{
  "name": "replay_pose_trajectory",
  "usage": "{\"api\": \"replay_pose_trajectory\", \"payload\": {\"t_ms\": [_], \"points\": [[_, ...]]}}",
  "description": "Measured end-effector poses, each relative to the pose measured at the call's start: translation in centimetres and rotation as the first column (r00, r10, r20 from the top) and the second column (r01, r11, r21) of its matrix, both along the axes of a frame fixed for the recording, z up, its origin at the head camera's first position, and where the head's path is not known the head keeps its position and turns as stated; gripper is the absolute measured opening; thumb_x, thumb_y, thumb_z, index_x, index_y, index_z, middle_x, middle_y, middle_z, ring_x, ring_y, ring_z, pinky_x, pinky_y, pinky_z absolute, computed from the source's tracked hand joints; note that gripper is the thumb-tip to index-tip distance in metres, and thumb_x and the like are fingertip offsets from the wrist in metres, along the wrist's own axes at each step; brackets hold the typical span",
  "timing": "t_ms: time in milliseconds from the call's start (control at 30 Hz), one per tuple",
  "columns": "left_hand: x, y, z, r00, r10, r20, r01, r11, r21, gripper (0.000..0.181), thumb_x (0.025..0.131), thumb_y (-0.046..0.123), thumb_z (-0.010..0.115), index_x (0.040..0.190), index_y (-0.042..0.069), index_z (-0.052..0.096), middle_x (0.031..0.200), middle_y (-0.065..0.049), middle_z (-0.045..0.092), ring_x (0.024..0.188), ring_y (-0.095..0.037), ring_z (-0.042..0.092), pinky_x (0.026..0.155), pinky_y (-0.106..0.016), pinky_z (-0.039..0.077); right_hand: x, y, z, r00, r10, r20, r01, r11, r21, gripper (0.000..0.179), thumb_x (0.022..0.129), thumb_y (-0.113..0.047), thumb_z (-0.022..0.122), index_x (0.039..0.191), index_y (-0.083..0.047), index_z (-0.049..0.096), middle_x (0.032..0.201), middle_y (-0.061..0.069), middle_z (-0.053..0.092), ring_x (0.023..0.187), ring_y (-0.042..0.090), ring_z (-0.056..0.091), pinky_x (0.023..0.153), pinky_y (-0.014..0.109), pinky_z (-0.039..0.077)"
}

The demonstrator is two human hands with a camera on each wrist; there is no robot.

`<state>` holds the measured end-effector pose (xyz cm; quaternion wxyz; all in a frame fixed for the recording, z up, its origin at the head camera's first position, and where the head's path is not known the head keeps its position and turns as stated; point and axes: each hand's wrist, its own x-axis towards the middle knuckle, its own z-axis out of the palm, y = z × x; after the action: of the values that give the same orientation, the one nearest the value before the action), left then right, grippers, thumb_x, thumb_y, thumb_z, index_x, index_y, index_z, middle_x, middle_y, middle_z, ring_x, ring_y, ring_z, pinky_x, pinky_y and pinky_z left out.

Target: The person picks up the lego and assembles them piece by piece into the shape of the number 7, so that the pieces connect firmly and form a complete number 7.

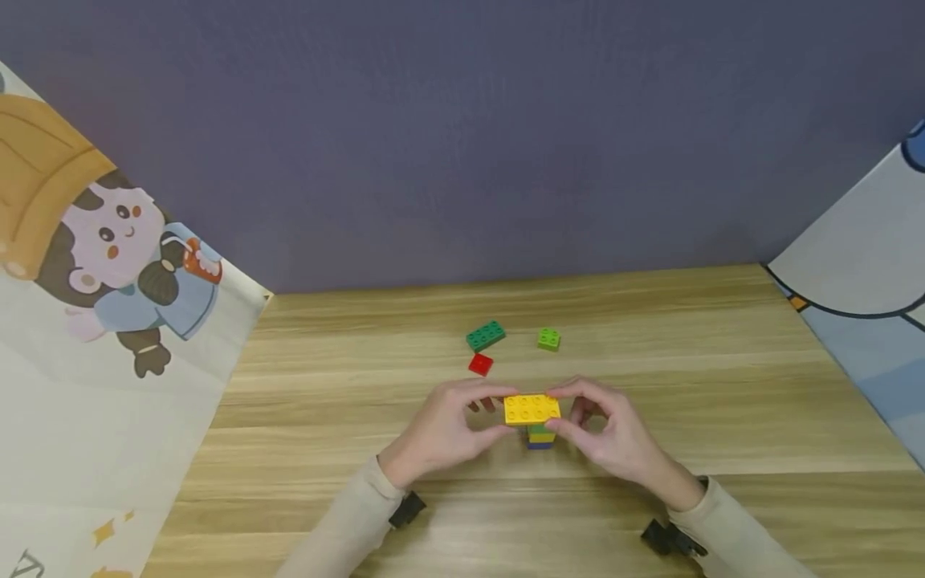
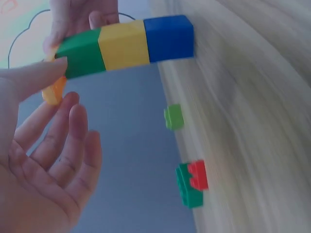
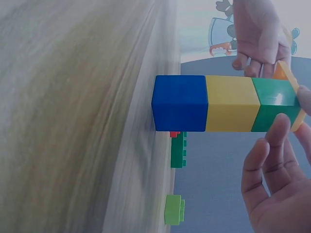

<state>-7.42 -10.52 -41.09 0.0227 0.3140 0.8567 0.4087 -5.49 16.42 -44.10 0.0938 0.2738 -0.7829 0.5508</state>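
Observation:
A flat yellow eight-stud brick is pinched at its left end by the thumb and forefinger of my left hand. My right hand pinches its right end the same way. Directly below it stands a narrow upright tower: a blue brick at the bottom, a deeper yellow brick in the middle, a green brick on top. Seen from the right wrist, the flat brick lies across the green one's top; whether its studs are fully joined, I cannot tell. The other fingers spread loosely beside the tower.
Beyond the hands on the wooden table lie a dark green brick, a small red brick close to it, and a lime green brick to the right. A dark blue-grey panel rises along the table's far edge.

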Motion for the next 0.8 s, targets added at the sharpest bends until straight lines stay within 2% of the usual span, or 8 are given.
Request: {"api": "replay_pose_trajectory", "payload": {"t_ms": [100, 200, 300, 400, 633, 800], "points": [[-0.5, -0.5, -0.3, 0.999, 0.049, -0.022, -0.048, 0.999, 0.016, 0.032, 0.091, 0.012, 0.085, 0.123, 0.012, 0.079, 0.115, -0.001, 0.080, 0.089, -0.015, 0.070, 0.081, -0.033, 0.062, 0.0, 0.1, 0.0, 1.000, -0.004, 0.005, 0.004, 1.000, 0.001, 0.039, 0.085, 0.007, 0.084, 0.118, -0.010, 0.075, 0.107, 0.008, 0.077, 0.064, 0.006, 0.058, 0.056, 0.025, 0.055], [-1.3, -0.9, -1.0, 0.992, 0.124, -0.038, -0.122, 0.991, 0.052, 0.019, 0.093, 0.013, 0.082, 0.112, 0.009, 0.081, 0.108, 0.000, 0.082, 0.087, -0.013, 0.071, 0.078, -0.031, 0.062, 0.0, 0.1, 0.0, 1.000, -0.006, 0.007, 0.006, 1.000, 0.000, 0.039, 0.085, 0.007, 0.084, 0.119, -0.009, 0.075, 0.108, 0.009, 0.077, 0.064, 0.006, 0.059, 0.056, 0.025, 0.055], [-2.2, -1.1, -1.6, 0.977, 0.214, -0.026, -0.211, 0.974, 0.085, 0.011, 0.094, 0.015, 0.081, 0.104, 0.010, 0.081, 0.099, 0.003, 0.081, 0.085, -0.011, 0.070, 0.077, -0.030, 0.061, 0.0, 0.1, 0.0, 1.000, -0.005, 0.004, 0.005, 1.000, -0.002, 0.039, 0.084, 0.007, 0.084, 0.119, -0.009, 0.075, 0.107, 0.009, 0.076, 0.064, 0.006, 0.059, 0.056, 0.025, 0.055], [-2.9, -1.4, -2.2, 0.959, 0.282, 0.010, -0.281, 0.954, 0.108, 0.013, 0.094, 0.015, 0.081, 0.105, 0.009, 0.081, 0.098, 0.003, 0.080, 0.085, -0.012, 0.070, 0.076, -0.033, 0.062, 0.0, 0.1, -0.1, 1.000, 0.003, 0.002, -0.003, 1.000, -0.003, 0.039, 0.085, 0.007, 0.084, 0.119, -0.009, 0.075, 0.106, 0.007, 0.076, 0.064, 0.006, 0.059, 0.057, 0.025, 0.055], [-4.4, -1.5, -3.5, 0.936, 0.345, 0.077, -0.352, 0.930, 0.108, 0.016, 0.096, 0.011, 0.079, 0.111, 0.007, 0.081, 0.107, -0.002, 0.081, 0.087, -0.017, 0.071, 0.078, -0.029, 0.062, 0.0, 0.0, -0.1, 1.000, 0.009, 0.003, -0.009, 1.000, -0.004, 0.038, 0.084, 0.007, 0.084, 0.118, -0.008, 0.074, 0.104, 0.006, 0.076, 0.064, 0.006, 0.059, 0.056, 0.025, 0.054], [-5.4, -1.1, -3.8, 0.910, 0.400, 0.111, -0.406, 0.914, 0.031, 0.018, 0.095, 0.016, 0.078, 0.113, 0.010, 0.080, 0.111, -0.004, 0.081, 0.089, -0.018, 0.075, 0.080, -0.031, 0.063, 0.1, 0.0, -0.1, 1.000, 0.004, 0.018, -0.004, 1.000, -0.004, 0.038, 0.085, 0.007, 0.083, 0.118, -0.009, 0.075, 0.104, 0.006, 0.076, 0.064, 0.006, 0.059, 0.055, 0.025, 0.054]]}}
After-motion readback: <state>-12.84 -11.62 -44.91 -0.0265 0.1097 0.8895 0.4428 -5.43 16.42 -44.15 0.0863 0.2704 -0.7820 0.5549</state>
